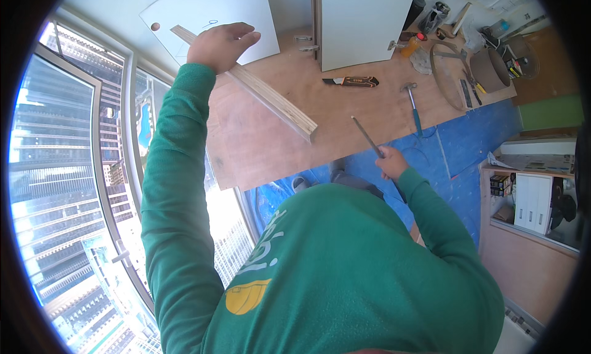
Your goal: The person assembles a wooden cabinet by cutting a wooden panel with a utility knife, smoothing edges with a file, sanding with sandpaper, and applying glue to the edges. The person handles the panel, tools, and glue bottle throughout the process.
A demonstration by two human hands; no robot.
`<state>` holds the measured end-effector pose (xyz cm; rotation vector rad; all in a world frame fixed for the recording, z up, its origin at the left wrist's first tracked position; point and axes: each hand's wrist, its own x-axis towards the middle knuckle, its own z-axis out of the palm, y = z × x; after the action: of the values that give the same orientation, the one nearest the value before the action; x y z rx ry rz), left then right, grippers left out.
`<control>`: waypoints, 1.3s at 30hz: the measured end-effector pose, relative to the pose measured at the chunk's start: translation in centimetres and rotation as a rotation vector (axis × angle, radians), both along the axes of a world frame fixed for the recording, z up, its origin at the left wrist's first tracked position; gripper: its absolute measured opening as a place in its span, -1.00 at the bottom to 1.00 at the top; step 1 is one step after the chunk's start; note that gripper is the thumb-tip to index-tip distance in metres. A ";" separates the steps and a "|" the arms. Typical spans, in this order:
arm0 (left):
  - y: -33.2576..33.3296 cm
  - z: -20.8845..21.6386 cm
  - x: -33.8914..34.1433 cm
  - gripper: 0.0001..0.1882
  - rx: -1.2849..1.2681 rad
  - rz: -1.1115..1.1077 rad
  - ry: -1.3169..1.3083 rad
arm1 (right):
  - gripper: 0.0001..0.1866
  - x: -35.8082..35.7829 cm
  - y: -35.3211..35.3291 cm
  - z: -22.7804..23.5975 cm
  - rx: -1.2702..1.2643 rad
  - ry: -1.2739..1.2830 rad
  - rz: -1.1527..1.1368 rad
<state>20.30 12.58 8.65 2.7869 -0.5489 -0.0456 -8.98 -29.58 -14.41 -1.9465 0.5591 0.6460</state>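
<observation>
A long plywood strip (271,102) lies slantwise over the wooden tabletop, its near end close to the front edge. My left hand (223,46) is closed on this strip near its far end, fingers pointing right. Lower down, in front of the table edge, my right hand (393,163) grips a long, thin, bar-shaped tool (367,136). The tool's pale tip points up and left over the tabletop, apart from the strip; its exact kind is unclear. A black and orange utility knife (351,81) and a claw hammer (414,108) with a teal grip lie beyond the tool.
A white board (215,15) and a white cabinet door (363,22) with hinges stand at the back. Tools, bottles and a brown bucket (490,70) crowd the table's right end. Blue sheeting (455,151) covers the floor. A window (68,139) is at left, shelving (529,200) at right.
</observation>
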 end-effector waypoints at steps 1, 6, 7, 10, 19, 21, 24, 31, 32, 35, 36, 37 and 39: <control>-0.1 0.0 0.1 -0.36 -0.028 0.008 0.004 | -0.44 0.2 -0.4 -0.3 -0.031 -0.053 0.051; -0.8 -0.5 0.0 -0.51 -0.182 0.001 -0.110 | -0.53 1.8 -4.8 -7.1 -0.404 -0.404 0.273; -0.8 -0.7 -0.3 -0.54 -0.241 0.009 -0.157 | -0.56 3.0 -5.1 -6.9 -0.397 -0.301 0.324; -2.7 0.6 -3.9 -0.56 -0.451 0.075 -0.196 | -0.62 6.3 -5.8 -5.8 -0.383 -0.130 0.418; -9.3 -1.0 -15.3 -0.18 -0.143 -0.347 -0.498 | -0.44 12.6 -10.6 -14.5 -0.432 -0.342 0.528; -10.8 -0.7 -14.9 -0.43 -0.104 -0.333 -0.511 | -0.38 13.7 -11.9 -17.9 -0.435 -0.407 0.563; -11.0 -1.5 -14.5 -0.63 -0.085 -0.358 -0.538 | -0.37 15.9 -11.6 -17.7 -0.457 -0.157 0.621; -13.2 -2.0 -10.9 -0.69 -0.227 -0.448 -0.607 | -0.43 15.9 -10.6 -17.8 -0.736 -0.143 0.620; -13.0 -2.0 -10.3 -0.67 -0.227 -0.441 -0.604 | -0.43 16.2 -9.5 -15.2 -0.727 -0.154 0.618; -12.4 0.0 -4.8 -0.63 -0.355 -0.407 -0.743 | -0.40 15.4 -8.8 -14.3 -0.684 -0.287 0.499; -11.6 1.5 -3.3 -0.60 -0.352 -0.315 -0.719 | -0.38 14.7 -8.4 -14.9 -0.656 -0.353 0.453; -10.8 2.9 -1.9 -0.63 -0.390 -0.208 -0.742 | -0.33 13.9 -8.5 -16.2 -0.523 -0.341 0.433; -9.2 6.0 -0.8 -0.63 -0.587 0.096 -0.726 | -0.21 13.4 -8.7 -18.3 -0.250 -0.321 0.405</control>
<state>19.47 3.39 14.69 2.1770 -0.4739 1.0037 4.39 -38.24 -32.72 -2.3698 0.0428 0.5098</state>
